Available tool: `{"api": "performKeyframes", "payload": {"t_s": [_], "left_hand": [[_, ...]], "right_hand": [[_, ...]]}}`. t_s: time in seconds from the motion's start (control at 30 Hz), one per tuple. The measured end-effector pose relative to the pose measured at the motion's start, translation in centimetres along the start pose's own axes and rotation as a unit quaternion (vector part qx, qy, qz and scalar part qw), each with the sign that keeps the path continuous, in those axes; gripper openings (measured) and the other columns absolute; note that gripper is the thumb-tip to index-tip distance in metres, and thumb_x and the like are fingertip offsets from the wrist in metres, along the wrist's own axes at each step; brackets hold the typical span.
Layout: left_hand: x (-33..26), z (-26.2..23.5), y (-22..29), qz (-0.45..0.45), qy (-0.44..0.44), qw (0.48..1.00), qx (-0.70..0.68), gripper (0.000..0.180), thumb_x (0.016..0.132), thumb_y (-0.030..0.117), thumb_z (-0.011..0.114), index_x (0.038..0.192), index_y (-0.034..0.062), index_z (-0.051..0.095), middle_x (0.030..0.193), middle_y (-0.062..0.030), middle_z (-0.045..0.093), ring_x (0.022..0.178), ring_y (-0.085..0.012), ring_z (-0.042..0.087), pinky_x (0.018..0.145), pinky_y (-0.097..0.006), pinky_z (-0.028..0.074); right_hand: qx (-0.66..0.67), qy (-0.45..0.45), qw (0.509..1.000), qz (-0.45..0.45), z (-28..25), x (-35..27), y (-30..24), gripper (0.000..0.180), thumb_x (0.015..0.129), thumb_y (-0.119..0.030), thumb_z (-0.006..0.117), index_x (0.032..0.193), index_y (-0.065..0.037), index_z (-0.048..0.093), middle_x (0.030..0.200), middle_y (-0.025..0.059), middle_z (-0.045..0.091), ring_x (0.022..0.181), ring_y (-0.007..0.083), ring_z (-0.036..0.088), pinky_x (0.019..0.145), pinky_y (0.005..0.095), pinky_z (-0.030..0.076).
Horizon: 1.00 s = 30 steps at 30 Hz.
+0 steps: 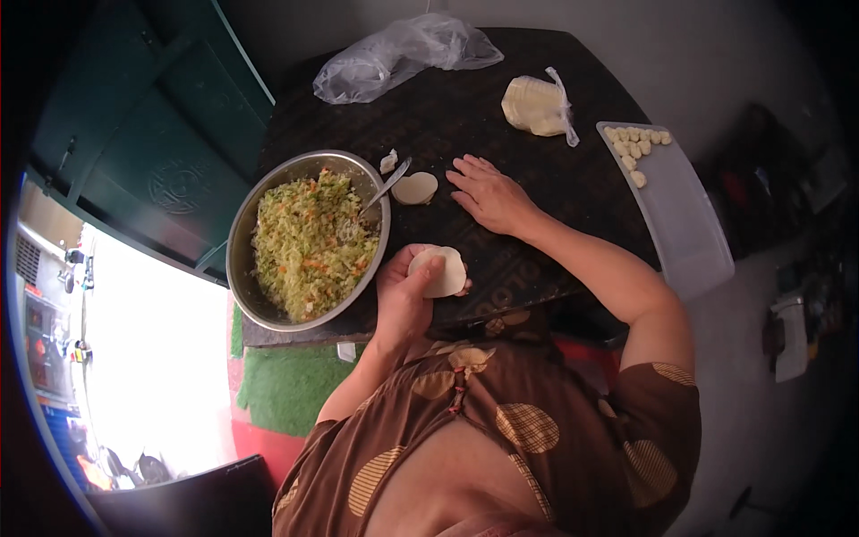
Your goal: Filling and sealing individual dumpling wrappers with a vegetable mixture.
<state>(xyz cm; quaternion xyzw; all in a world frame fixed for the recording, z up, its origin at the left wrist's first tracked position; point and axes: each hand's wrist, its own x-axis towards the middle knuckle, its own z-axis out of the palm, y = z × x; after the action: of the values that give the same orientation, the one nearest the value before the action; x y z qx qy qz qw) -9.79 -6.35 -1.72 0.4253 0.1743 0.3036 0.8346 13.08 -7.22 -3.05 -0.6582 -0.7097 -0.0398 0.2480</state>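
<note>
The left hand (407, 285) pinches a thin pale dough round (445, 273) beside the steel bowl (236, 257), which is filled with chopped green and orange filling (309, 237); a metal spoon (386, 185) leans in it. The right hand (490, 197) is palm down over the dark table (591, 166), fingers outstretched, near another pale disc (414, 189). Beyond lie a clear plastic bag (407, 55) and a tied yellowish bag (532, 105). At the right edge, a translucent tray (684, 215) holds small pale pieces (637, 146) at its far end

Head-worn fisheye, facing down, table (582, 183) near, dark rim perhaps unreadable
</note>
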Motion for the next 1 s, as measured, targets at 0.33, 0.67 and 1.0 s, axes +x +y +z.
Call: {"api": "performKeyframes", "payload": {"t_s": [0.33,0.67,1.0], "left_hand": [[0.3,0.3,0.1,-0.009,0.028,0.999,0.014,0.023,0.085,0.014,0.061,0.1,-0.0022,0.053,0.087,-0.0186,0.064,0.072,-0.0272,0.064,0.067,-0.037,0.054],[1.4,1.0,0.7,-0.044,0.066,0.997,-0.023,0.031,0.091,0.012,0.043,0.112,-0.01,0.049,0.104,-0.0228,0.06,0.095,-0.0329,0.063,0.086,-0.041,0.052],[-0.6,2.5,1.5,-0.084,-0.007,0.995,-0.044,0.022,0.092,0.009,0.047,0.104,-0.007,0.055,0.1,-0.0205,0.064,0.088,-0.0322,0.066,0.082,-0.042,0.055]], "right_hand": [[0.155,0.016,0.988,0.013,-3.0,-3.9,-1.1,0.03,0.086,-0.014,0.06,0.112,0.001,0.06,0.122,0.0205,0.056,0.119,0.0337,0.051,0.101,0.0395,0.04],[-0.031,-0.044,0.981,0.184,-7.0,-7.2,-1.5,0.051,0.082,-0.036,0.067,0.111,0.003,0.051,0.107,0.0196,0.058,0.097,0.0363,0.058,0.081,0.041,0.048],[0.032,0.023,0.994,0.104,-5.9,-4.7,-2.2,0.037,0.082,-0.011,0.063,0.117,-0.007,0.052,0.101,0.0139,0.056,0.089,0.0328,0.059,0.073,0.0384,0.049]]}}
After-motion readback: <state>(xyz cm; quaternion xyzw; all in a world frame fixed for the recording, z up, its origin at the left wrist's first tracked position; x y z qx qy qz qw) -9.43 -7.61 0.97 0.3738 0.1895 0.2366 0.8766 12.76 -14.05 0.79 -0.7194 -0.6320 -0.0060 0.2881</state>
